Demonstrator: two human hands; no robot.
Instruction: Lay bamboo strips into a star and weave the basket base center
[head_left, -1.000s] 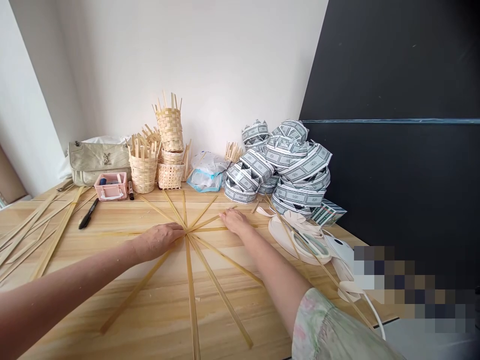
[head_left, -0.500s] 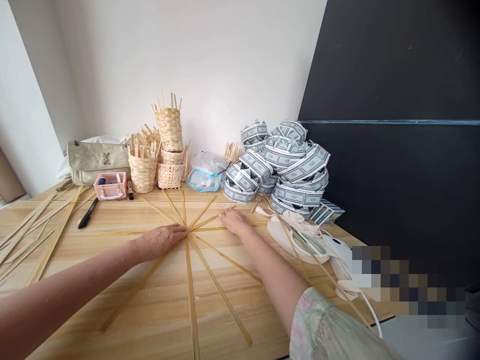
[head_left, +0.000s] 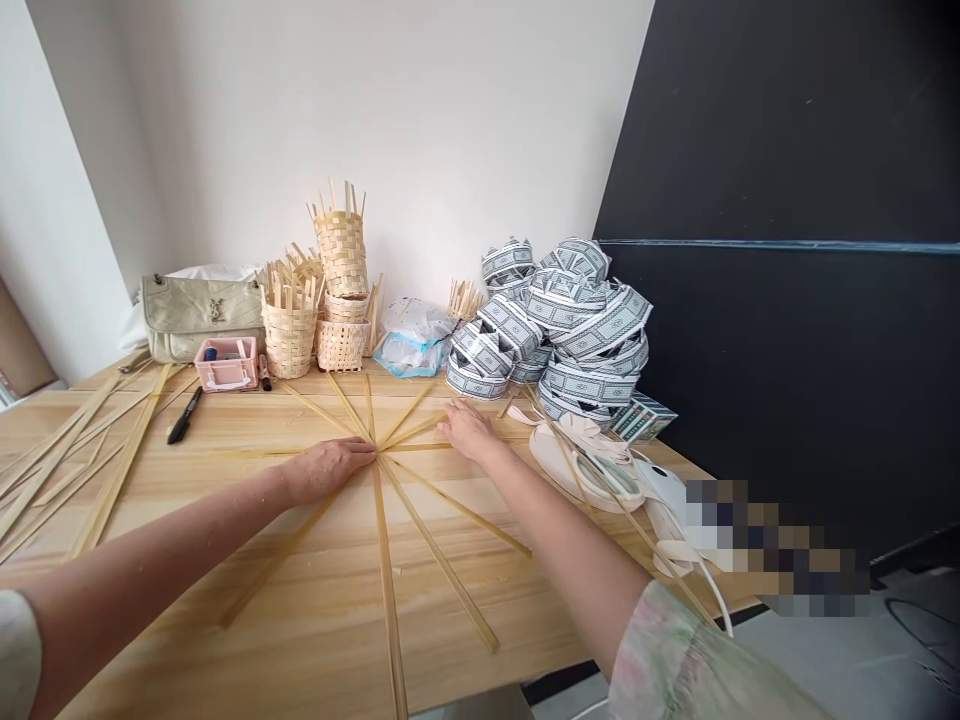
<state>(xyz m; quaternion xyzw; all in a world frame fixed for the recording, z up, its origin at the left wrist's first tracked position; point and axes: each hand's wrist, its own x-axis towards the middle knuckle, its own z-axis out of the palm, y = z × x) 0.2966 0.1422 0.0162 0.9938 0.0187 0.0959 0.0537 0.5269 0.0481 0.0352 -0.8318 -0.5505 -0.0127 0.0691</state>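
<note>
Flat bamboo strips [head_left: 420,535] cross in a star on the wooden table in front of me. Over their crossing point, my left hand [head_left: 326,470] presses down with its fingers close together, holding the strips. My right hand [head_left: 466,430] is on the outer end of a bamboo strip [head_left: 412,431] that points to the upper right; its fingers are bent around that end, and their undersides are hidden. Other strips fan out towards me, to the left and to the back.
Loose bamboo strips [head_left: 112,470] and a black marker [head_left: 184,415] lie left. Behind stand a pink box [head_left: 225,375], a beige bag [head_left: 202,325], woven baskets [head_left: 289,335] and a plastic packet [head_left: 409,350]. Patterned ribbon rolls [head_left: 585,350] and white tape [head_left: 555,460] are at right.
The view has shifted slightly, showing more floor at the lower right. Both hands stay at the same strips, the right one barely moved.
</note>
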